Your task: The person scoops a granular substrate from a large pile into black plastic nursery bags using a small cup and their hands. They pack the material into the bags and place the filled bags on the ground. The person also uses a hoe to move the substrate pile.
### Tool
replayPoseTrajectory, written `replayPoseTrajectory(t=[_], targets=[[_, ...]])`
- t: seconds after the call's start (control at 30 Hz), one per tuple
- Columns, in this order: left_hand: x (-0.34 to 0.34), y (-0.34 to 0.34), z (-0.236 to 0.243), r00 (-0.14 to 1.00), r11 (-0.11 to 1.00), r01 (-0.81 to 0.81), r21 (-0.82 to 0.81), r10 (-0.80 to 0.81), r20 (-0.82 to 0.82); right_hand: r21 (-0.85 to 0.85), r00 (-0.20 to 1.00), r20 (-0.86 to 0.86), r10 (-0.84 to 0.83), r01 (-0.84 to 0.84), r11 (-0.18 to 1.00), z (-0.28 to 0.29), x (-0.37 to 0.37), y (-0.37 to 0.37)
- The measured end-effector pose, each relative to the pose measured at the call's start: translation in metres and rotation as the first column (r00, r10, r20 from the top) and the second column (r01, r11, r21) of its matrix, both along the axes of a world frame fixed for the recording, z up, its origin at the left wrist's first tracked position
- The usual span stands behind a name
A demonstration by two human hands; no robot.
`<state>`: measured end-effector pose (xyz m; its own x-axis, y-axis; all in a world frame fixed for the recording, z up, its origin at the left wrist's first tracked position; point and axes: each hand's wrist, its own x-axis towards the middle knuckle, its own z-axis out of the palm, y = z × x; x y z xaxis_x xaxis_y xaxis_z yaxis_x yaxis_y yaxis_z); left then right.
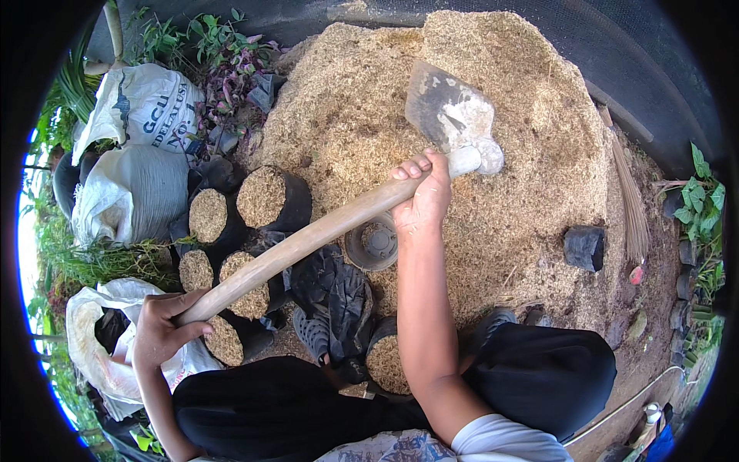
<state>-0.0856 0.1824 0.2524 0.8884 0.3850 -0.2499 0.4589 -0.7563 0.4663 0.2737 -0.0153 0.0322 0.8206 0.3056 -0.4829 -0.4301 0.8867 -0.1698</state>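
A hoe (308,235) with a long wooden handle and a worn, flat metal blade slants across my lap. My left hand (168,327) is closed around the handle's lower-left end. Close below the blade, my right hand (423,192) wraps around the handle, palm turned up. The blade lies over a wide heap of light brown, sawdust-like material (346,100). Under the handle, beside my right forearm, a round grey pot (372,243) sits at the heap's edge. Several black bags filled with similar material, among them a large one (289,204), stand left of the heap.
White sacks (146,189) and an open white bag (100,369) line the left side. Crumpled black plastic (331,285) lies by my foot. A small black bag (583,248) and a stick broom (630,200) are at right. Dark netting (639,85) borders the heap behind.
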Motion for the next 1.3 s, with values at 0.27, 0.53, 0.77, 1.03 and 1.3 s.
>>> replayPoseTrajectory(t=[0.27,0.53,0.77,1.03,1.3], targets=[[0.067,0.003,-0.061,0.976,0.989,0.145,-0.024,-0.147,-0.158,-0.045,0.985,-0.074,0.154,-0.158,0.986,-0.114,0.067,0.035],[0.037,-0.002,-0.003,0.982,0.998,0.042,-0.047,-0.05,-0.185,0.007,0.958,-0.136,0.253,-0.255,0.967,-0.092,0.032,0.059],[-0.011,0.009,0.022,0.887,0.941,-0.268,-0.208,0.156,-0.435,0.035,0.985,-0.096,0.144,-0.142,0.989,-0.019,-0.023,0.019],[-0.082,0.05,0.022,0.843,0.856,-0.443,-0.266,0.296,-0.449,0.174,0.982,0.089,0.169,-0.182,0.968,0.038,-0.069,0.055],[-0.077,0.062,0.011,0.81,0.784,-0.503,-0.364,0.28,-0.516,-0.006,0.913,-0.32,0.254,-0.27,0.963,-0.037,-0.071,0.115]])
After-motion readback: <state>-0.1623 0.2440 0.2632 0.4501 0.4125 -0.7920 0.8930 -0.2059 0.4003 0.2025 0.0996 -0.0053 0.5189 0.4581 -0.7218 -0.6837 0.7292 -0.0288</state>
